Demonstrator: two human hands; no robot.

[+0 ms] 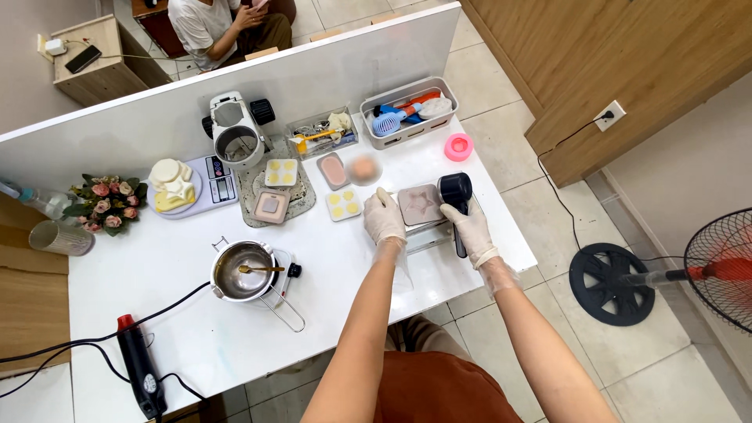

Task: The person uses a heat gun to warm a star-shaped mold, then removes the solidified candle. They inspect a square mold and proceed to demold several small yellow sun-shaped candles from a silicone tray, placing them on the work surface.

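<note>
On the white table [196,329], the gloved right hand [472,229] is closed around the handle of a black handheld tool [457,197], whose round head sits at about twelve o'clock from the knuckles. The gloved left hand [384,217] rests with fingers curled loosely down, gripping nothing that can be seen. A square grey mould [421,204] lies between the two hands, at three o'clock from the left hand and touching the tool's head. A small metal pot [241,271] stands well apart at nine o'clock.

White table [196,329] with melting pot [243,270], scale [215,188], heat gun [141,368], grey tray [407,129], moulds [345,205].
</note>
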